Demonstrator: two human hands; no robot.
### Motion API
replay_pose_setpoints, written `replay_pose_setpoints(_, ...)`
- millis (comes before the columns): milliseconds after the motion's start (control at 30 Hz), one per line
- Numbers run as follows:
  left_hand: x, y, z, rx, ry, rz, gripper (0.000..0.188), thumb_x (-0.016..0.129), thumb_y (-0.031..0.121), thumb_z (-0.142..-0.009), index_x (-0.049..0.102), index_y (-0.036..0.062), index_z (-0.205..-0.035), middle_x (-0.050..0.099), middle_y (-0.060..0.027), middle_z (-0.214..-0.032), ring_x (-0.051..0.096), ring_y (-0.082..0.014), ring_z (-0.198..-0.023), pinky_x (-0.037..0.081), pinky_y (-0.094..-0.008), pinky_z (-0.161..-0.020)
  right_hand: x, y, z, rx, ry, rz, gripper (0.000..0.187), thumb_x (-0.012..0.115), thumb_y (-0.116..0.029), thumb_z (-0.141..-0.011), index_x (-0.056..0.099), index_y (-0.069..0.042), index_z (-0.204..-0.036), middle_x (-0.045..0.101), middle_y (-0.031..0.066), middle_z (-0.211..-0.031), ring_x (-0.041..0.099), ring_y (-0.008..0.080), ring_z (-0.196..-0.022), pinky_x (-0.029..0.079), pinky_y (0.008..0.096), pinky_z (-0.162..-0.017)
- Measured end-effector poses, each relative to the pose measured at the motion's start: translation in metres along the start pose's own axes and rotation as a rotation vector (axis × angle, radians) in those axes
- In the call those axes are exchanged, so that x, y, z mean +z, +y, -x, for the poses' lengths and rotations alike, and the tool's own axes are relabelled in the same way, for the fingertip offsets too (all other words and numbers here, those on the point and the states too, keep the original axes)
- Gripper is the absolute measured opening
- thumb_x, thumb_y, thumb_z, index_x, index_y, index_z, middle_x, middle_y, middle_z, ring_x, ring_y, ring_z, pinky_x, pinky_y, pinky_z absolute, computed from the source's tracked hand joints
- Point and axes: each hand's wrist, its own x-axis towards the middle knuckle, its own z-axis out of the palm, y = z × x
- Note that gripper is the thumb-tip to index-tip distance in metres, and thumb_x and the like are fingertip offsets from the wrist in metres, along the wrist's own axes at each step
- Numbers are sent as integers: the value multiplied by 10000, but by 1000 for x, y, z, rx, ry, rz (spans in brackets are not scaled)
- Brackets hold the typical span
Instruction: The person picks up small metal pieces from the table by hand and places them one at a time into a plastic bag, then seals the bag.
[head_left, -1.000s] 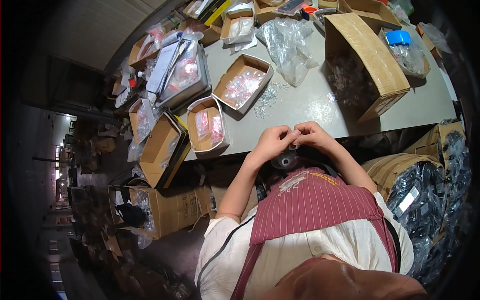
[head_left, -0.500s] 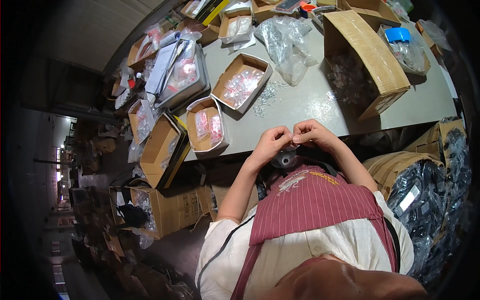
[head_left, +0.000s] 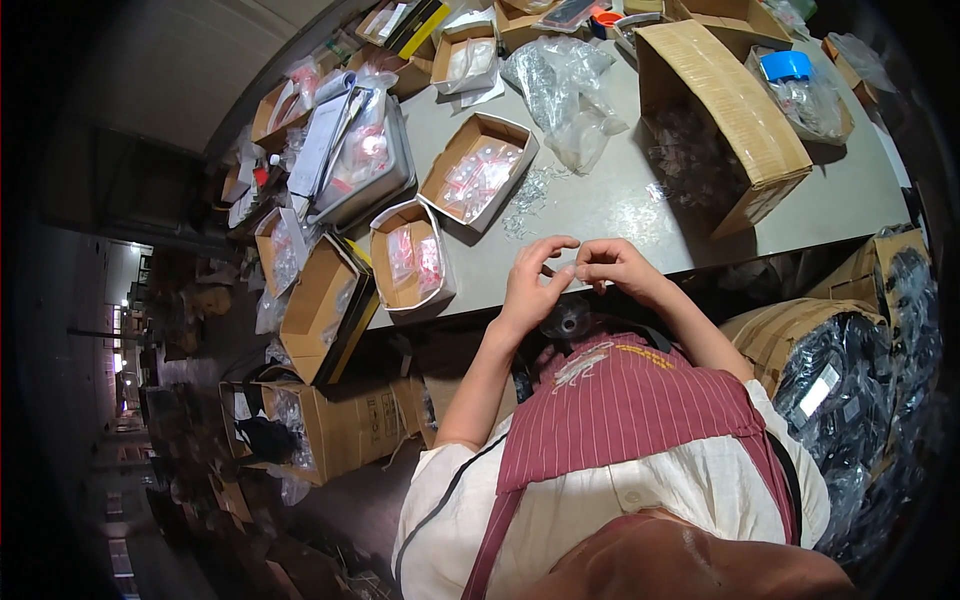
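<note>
My left hand [head_left: 535, 283] and my right hand [head_left: 618, 272] meet just off the table's near edge, above the apron. The left index finger is raised, while its thumb tip touches the right fingertips. My right thumb and forefinger are pinched together. Whatever lies between the fingertips is too small and pale to name. Below the hands shows a dark, see-through round piece [head_left: 568, 324] with a light ring; whether they hold it is unclear. Beyond them, a pile of small shiny metal pieces [head_left: 530, 200] lies beside an open box [head_left: 432, 190] of small clear packets.
A smaller box [head_left: 378, 262] holds red-and-clear packets. At the left stands a grey bin [head_left: 408, 165] of bags and papers. A crumpled clear bag [head_left: 575, 105] lies beyond the metal pieces. A large carton [head_left: 735, 110] stands at right, and wrapped bundles [head_left: 850, 370] sit below the table edge.
My left index finger has lifted away from the thumb, and the hands have opened out slightly and risen a little. The round see-through piece looks darker and less distinct.
</note>
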Motion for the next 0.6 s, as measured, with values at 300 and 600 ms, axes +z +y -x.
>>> replay_pose_setpoints(300, -5, -11, 5, -53, -33, -288, 190, 704, 181, -910, 705, 6, -985, 697, -134, -902, 667, -245, -844, 525, -361, -781, -3, 8, -3, 36, 5, 45, 55, 659, -66, -923, 652, -13, -932, 637, 20, -764, 622, 103, -626, 484, 237, -583)
replay_pose_setpoints(600, -2, -13, 5, -11, -5, -282, 176, 696, 182, -915, 710, 14, -967, 702, -131, -895, 664, -248, -837, 523, -362, -776, -4, 8, -4, 78, -30, 126, 108, 667, -107, -945, 636, -7, -916, 619, 25, -730, 603, 110, -602, 485, 260, -555)
